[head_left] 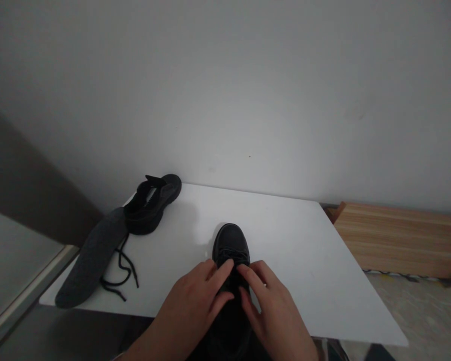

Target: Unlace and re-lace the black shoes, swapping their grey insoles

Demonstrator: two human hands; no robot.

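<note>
Left hand (195, 307) and right hand (276, 308) pinch the laces (231, 255) (fingertips nearly meeting) of the black leather shoe (231, 239), whose toe points far.

Head-worn view, angled forward-down, close above table (304, 240)

The black shoe (231, 243) shows only its toe and front lacing. Its rear half lies under the left hand (195, 306) and right hand (276, 313), both cut off at the bottom edge. It is too dark to tell whether the fingers (225, 271) pinch a lace. The wooden board (402, 235) runs off the right edge.
</note>
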